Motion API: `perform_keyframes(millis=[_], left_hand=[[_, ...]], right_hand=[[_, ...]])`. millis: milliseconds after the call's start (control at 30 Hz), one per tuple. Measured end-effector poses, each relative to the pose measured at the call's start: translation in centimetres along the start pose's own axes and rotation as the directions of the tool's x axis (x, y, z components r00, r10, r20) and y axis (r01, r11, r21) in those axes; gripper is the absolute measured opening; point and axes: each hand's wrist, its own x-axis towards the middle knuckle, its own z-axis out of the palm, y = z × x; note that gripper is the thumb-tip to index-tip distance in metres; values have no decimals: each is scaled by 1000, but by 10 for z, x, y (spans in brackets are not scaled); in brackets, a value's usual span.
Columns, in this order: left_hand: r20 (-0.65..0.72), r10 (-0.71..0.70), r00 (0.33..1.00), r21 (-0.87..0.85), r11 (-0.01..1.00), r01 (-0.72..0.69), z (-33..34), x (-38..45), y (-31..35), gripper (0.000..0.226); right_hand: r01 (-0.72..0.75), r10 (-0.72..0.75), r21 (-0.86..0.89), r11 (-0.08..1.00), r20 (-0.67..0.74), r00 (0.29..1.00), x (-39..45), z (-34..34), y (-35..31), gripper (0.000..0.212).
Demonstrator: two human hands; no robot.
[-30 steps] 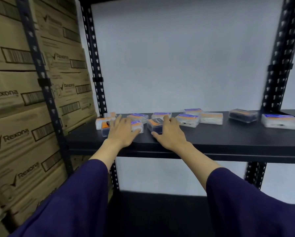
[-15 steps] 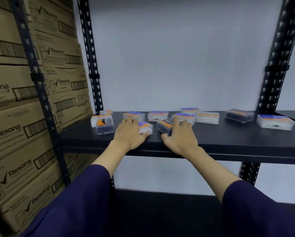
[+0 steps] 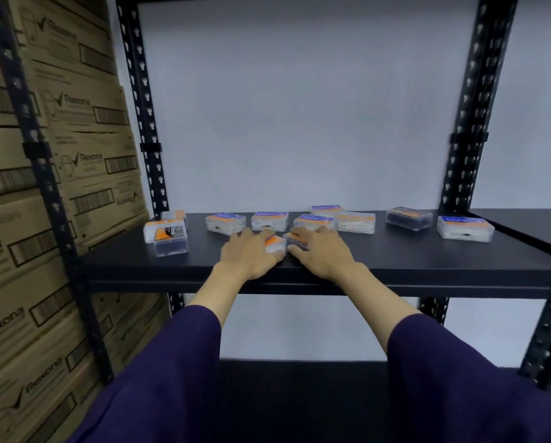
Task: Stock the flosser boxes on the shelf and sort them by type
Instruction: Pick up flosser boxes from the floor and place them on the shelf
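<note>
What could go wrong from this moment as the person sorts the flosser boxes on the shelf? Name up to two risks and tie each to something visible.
1. The left hand and right hand each cover a box close to the shelf's front edge; a pull toward the person might tip one off.
2. The dark-filled box sits among white-filled ones such as the far-right box; the labels look alike, so types could get mixed.

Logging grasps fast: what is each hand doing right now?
Left hand: on an orange-label flosser box, fingers curled round it.
Right hand: on a dark flosser box, thumb alongside it.
</note>
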Motion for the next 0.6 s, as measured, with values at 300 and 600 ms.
perform_keyframes(millis=[300,600], left_hand=[[-40,-14,999,-47,999,12,-5,-50,12,66],[-202,-22,979,-417,906,-65,55,-150,39,62]], right_hand=[[-68,68,-4,998,31,997,-50,-28,8,50],[-41,54,193,980,-65,996,-171,-15,44,65]])
